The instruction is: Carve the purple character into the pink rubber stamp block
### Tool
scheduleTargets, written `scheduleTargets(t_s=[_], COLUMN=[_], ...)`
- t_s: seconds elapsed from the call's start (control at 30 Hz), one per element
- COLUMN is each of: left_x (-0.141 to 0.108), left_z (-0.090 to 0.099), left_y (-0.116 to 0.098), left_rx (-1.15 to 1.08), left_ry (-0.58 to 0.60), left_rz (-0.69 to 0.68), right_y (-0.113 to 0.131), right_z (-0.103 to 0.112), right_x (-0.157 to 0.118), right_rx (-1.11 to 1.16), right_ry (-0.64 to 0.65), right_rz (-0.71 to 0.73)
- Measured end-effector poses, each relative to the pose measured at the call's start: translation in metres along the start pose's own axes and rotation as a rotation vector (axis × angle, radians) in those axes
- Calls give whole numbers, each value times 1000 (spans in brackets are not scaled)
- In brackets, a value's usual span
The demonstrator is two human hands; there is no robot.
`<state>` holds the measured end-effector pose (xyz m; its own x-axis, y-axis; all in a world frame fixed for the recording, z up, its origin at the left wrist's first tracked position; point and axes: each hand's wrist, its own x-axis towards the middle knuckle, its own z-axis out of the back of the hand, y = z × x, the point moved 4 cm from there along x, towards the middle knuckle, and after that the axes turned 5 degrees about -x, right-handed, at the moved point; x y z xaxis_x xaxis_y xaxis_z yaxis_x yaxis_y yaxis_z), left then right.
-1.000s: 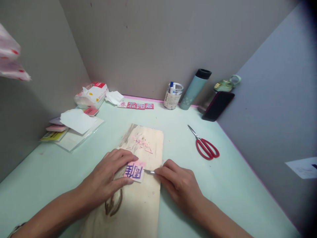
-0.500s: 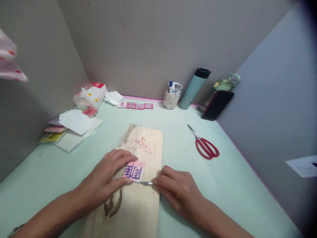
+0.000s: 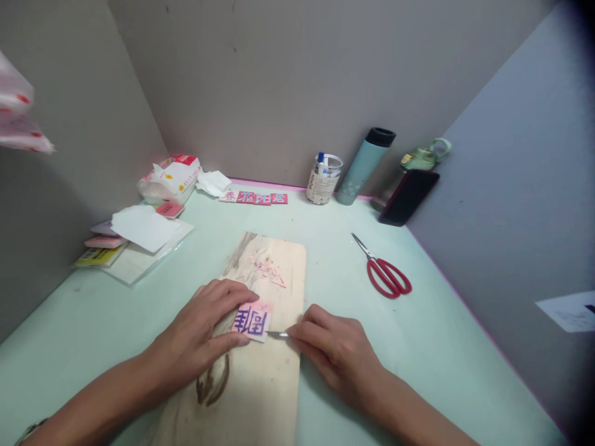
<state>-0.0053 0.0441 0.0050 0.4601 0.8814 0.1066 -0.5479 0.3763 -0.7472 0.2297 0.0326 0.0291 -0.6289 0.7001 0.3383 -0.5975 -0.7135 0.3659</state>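
One pink square, purple-marked, flat on one wooden board, pinned between thumb and fingers of the left hand, the nearer. One slim knife, pinched in the right hand, long axis crosswise, tip leftward at or just beside the square's right edge. Beyond the hands: four small tiles in a row; one pair of scissors, forward-right.

Diffuse light is illuminating the table evenly, at moderate brightness. A soft shadow is falling beneath the right hand. The left wall is appearing darker than the bluish right wall. Lens distortion is stretching the outer areas; black vignetting is obscuring the upper right edge. Fine print on the can is blurring.
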Motion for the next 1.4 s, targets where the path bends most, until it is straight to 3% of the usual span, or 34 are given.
scheduleTargets(t_s=[0.23,0.47,0.6,0.73,0.9,1.07,1.4], left_x=[-1,-2,-3,-3,4,8,9], left_z=[-1,-2,-8,-11,-11,-13,-16], left_y=[2,1,-1,-10,-21,-23,-28], left_rx=[9,-4,50,143,215,241,214], left_ry=[-4,15,-85,-175,-164,-154,-143], left_rz=[9,27,59,93,113,115,96], right_y=[2,-11,-10,-5,1,1,0], right_z=[1,10,7,3,7,12,7], right_x=[-2,0,-2,-4,-5,-4,-8], right_rx=[22,62,48,-112,-245,-230,-195], right_ry=[39,-54,-70,-12,-9,-47,47], right_rz=[19,-82,-82,-37,57,57,16])
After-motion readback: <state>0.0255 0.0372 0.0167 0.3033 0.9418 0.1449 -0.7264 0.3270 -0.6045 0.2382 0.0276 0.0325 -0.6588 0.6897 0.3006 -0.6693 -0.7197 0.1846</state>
